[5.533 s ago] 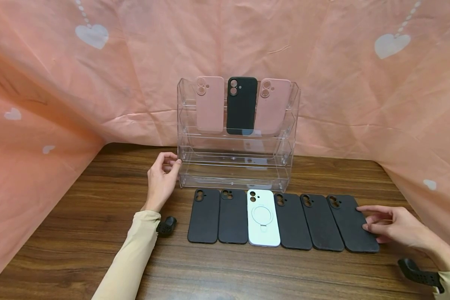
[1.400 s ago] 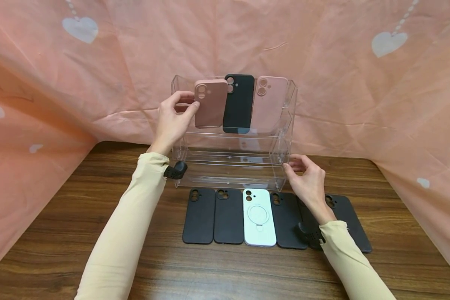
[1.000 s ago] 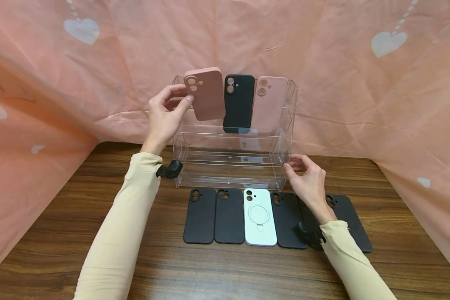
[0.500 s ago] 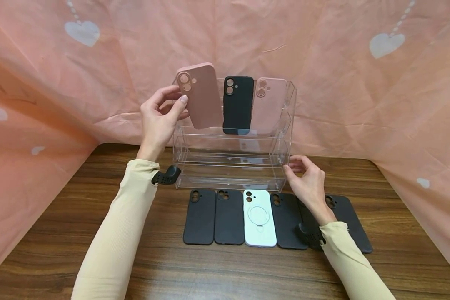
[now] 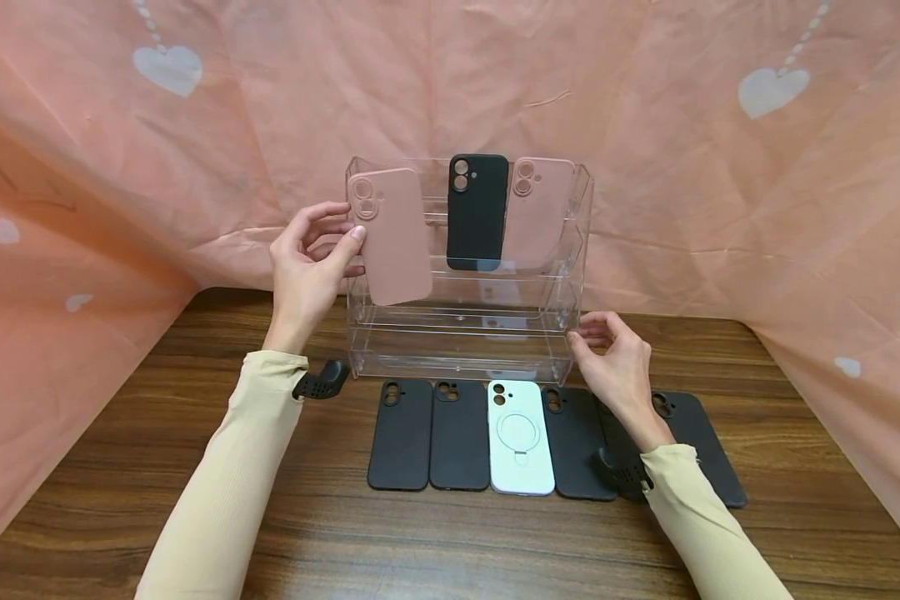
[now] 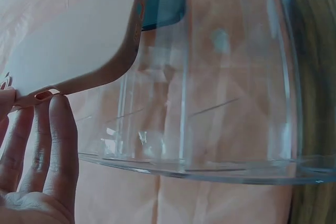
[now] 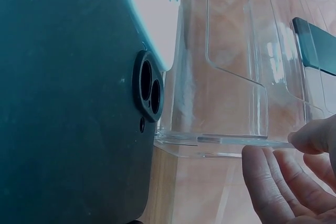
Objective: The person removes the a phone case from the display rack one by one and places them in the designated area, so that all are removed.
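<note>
My left hand [image 5: 307, 267] pinches a pink phone case [image 5: 393, 242] by its left edge, thumb in front and fingers behind. The case hangs slightly tilted before the left part of a clear tiered display rack [image 5: 587, 225]. In the left wrist view, its lower end [image 6: 113, 59] is free of the rack's shelves. My right hand [image 5: 617, 362] grips the rack's right side panel low down, with the thumb on one face and fingers on the other. A black phone case [image 5: 477, 208] and another pink phone case [image 5: 542, 208] stand in the top tier.
On the wooden table [image 5: 420, 550], a row of black phone cases [image 5: 400, 442] with one white phone case [image 5: 521, 467] lies before the rack. My right wrist partly covers the row's right part. A pink heart-print cloth [image 5: 645, 167] hangs behind and at both sides.
My left hand went from the rack's left side to the pink case, lifted it off the top tier and brought it left and down. My right hand moved from the rightmost black case to the rack.
</note>
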Available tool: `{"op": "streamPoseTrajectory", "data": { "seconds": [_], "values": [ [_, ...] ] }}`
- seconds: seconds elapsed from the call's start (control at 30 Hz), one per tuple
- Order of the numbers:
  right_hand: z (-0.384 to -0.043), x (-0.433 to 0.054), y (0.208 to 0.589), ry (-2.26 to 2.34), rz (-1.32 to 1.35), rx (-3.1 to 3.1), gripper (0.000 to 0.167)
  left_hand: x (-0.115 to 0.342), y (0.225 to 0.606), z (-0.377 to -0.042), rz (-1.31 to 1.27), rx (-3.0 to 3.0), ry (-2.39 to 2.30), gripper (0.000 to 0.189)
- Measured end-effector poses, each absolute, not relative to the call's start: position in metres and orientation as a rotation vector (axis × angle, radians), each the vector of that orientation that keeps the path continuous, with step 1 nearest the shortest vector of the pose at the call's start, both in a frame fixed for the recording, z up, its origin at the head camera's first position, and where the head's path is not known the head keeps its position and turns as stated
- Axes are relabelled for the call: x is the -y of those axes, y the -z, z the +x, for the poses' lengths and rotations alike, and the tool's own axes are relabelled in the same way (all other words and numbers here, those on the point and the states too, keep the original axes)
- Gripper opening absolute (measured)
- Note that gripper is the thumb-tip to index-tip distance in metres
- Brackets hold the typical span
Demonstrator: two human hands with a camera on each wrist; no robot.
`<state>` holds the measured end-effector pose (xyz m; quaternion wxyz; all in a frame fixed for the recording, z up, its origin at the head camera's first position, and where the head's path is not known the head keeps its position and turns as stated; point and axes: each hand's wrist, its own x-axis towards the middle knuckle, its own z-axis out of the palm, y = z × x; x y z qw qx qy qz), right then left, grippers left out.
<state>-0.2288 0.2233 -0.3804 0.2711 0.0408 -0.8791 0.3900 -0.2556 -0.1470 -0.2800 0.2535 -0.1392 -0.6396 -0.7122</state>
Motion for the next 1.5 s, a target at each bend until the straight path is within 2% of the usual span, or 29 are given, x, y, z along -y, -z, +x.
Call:
{"op": "streamPoseTrajectory", "data": {
  "seconds": [0.87,1.5],
  "values": [
    [-0.229,-0.224,0.379,-1.072,0.108,2.378,0.020,0.175,0.332,-0.232,-0.287,2.023,1.833,0.036],
    [-0.228,-0.223,0.379,-1.094,0.138,2.375,0.021,0.199,0.361,-0.209,-0.277,2.133,1.930,0.038]
  ]
}}
